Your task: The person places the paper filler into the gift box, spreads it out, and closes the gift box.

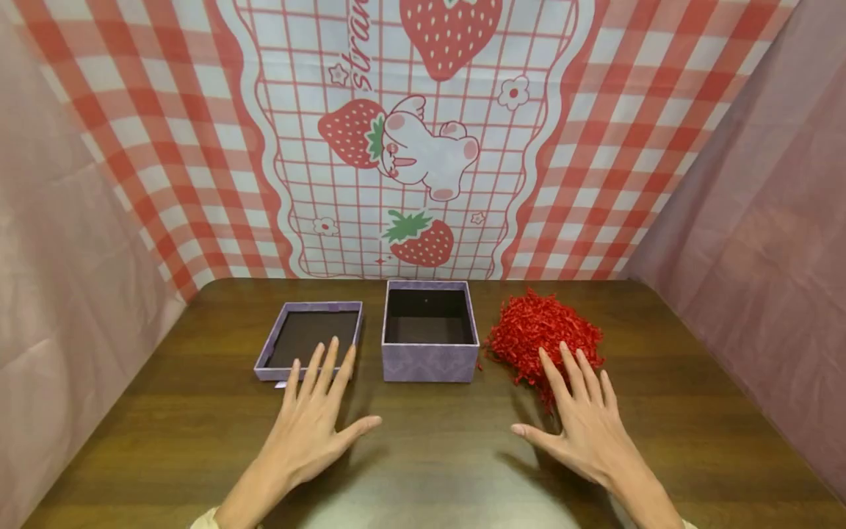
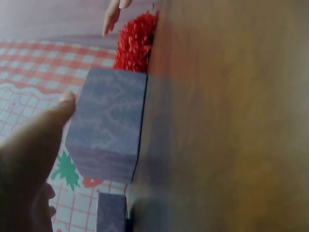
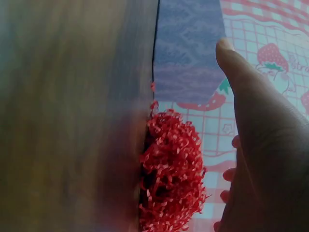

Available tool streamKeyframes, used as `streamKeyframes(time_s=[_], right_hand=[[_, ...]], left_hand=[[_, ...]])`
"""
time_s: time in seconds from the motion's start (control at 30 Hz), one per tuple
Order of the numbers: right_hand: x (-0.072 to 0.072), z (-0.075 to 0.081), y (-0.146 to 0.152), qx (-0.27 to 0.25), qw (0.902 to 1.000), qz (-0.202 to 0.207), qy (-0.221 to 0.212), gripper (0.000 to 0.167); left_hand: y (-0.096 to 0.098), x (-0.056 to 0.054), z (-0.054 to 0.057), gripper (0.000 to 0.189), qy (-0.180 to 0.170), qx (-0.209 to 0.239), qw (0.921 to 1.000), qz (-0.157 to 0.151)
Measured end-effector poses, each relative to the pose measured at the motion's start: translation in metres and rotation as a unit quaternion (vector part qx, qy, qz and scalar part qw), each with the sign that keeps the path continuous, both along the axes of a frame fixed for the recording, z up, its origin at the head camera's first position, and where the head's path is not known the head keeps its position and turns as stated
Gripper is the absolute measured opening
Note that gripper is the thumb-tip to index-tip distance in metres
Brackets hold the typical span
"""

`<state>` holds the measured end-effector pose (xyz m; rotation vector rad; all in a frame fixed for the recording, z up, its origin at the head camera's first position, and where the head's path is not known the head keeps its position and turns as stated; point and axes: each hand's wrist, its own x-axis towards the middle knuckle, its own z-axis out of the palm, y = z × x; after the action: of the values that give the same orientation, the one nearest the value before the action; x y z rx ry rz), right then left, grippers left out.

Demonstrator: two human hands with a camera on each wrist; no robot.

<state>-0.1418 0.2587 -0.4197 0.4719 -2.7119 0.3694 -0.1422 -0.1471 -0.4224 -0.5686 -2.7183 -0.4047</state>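
Where behind the hands [image 1: 312, 422] [image 1: 588, 427], parts of purple lid [image 1: 309, 336] and red shreds [image 1: 540, 329] invisible.

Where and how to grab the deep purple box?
Probably pinch the box by its near rim, coming from above and in front: it stands upright, open top up, so fingers could go inside the wall. Red shreds lie close on its right.

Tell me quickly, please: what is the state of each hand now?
Left hand: open, holding nothing, near the shallow purple rectangular lid.
Right hand: open, holding nothing, near the heap of red shredded paper.
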Motion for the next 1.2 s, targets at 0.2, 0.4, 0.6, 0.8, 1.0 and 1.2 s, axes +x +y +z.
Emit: streamKeyframes(time_s=[0.2,0.4,0.6,0.8,1.0,1.2], right_hand=[[-0.022,0.002,0.009,-0.043,0.9989,-0.008,-0.016,0.105],[-0.043,0.000,0.024,-0.077,0.9963,-0.029,-0.024,0.100],[-0.059,0.001,0.030,-0.100,0.9936,-0.042,-0.034,0.097],[-0.077,0.001,0.030,-0.130,0.9906,-0.038,-0.021,0.092],[-0.094,-0.003,0.029,-0.131,0.9900,-0.046,-0.027,0.096],[-0.105,-0.006,0.027,-0.113,0.9889,-0.060,-0.075,0.100]], left_hand=[[0.000,-0.028,0.005,0.101,-0.046,0.083,0.9955,0.004],[0.005,-0.054,0.006,0.097,-0.064,0.165,0.9841,-0.007],[0.014,-0.069,0.005,0.094,-0.092,0.214,0.9722,-0.022],[0.020,-0.076,0.001,0.095,-0.106,0.232,0.9666,-0.029],[0.026,-0.087,-0.004,0.095,-0.091,0.261,0.9603,-0.036],[0.032,-0.092,-0.004,0.094,-0.090,0.270,0.9579,-0.039]])
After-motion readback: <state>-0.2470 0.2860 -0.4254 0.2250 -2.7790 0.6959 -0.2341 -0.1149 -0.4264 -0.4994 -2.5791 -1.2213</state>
